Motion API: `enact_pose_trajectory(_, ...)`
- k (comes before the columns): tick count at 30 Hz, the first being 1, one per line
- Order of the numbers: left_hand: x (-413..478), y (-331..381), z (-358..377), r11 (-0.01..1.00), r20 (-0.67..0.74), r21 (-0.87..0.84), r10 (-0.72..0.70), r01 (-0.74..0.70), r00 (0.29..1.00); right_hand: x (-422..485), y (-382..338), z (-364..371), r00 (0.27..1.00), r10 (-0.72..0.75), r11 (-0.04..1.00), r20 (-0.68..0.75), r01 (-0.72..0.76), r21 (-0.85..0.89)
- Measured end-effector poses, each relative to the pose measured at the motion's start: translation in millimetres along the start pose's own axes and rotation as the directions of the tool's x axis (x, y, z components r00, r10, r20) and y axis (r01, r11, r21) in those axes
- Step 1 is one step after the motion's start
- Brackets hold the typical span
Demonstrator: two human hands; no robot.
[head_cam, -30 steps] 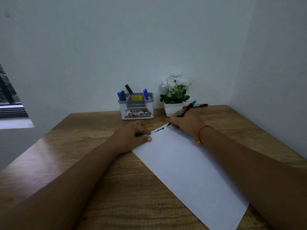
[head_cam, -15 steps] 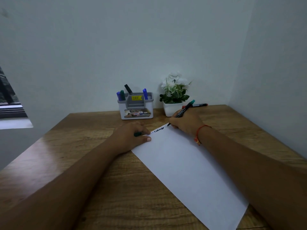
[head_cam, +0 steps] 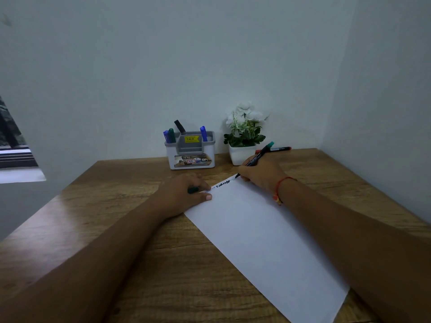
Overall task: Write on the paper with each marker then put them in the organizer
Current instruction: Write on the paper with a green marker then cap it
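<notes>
green marker [head_cam: 255,159] | pinched in right hand [head_cam: 262,174], tip on paper [head_cam: 268,234] | left hand [head_cam: 184,197] pins paper still, grips green cap [head_cam: 193,190]

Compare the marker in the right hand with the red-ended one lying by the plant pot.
The teal-ended marker is gripped by the right hand, tilted, tip on the paper; the red marker lies flat on the table, untouched. One's end is teal, the other's red. Both have black barrels.

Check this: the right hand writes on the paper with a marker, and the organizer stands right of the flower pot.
Wrong side: the head view shows the organizer left of the flower pot. The right hand does write on the paper with a marker.
</notes>
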State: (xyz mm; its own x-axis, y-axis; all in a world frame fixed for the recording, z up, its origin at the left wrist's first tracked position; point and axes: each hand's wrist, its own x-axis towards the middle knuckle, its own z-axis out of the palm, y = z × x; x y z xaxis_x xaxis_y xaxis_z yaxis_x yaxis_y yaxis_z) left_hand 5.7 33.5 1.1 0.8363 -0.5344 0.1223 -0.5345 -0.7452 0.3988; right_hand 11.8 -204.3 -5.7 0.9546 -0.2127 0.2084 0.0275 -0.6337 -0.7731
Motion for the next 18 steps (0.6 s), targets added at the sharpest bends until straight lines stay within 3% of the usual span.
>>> enact_pose_trajectory(18,6,-11,3,1.000,-0.006,-0.028,0.012,-0.013,1.000,-1,-3,0,0.999,0.041,0.998,-0.032,-0.040,0.054)
